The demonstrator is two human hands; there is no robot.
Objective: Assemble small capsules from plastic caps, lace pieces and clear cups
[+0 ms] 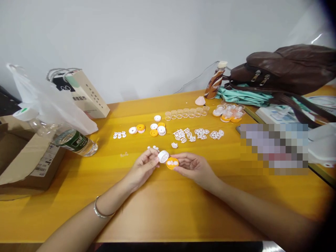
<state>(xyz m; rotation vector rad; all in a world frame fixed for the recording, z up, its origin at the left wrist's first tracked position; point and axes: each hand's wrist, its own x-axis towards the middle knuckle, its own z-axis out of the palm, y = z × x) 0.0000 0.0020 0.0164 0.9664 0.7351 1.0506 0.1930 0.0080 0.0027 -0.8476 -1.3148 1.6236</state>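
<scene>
Between the fingers of my left hand (145,167) is a round white plastic cap (163,156), tilted on its side. My right hand (195,168) grips a round orange plastic cap (172,163) with small white pieces inside it. The two caps are side by side, nearly touching, above the table. Just beyond my hands lie a small white gear-like part (174,145) and several tiny white pieces (153,148), partly hidden by my left fingers. Farther off sit white and orange caps (158,129) and a spread of white lattice-shaped parts (182,134).
A row of clear cups (186,112) and a cluster of assembled pieces (229,112) lie farther back. At left stand a water bottle (76,140) and a cardboard box (49,171). A brown drink bottle (215,82) and dark bag (286,70) are at back right.
</scene>
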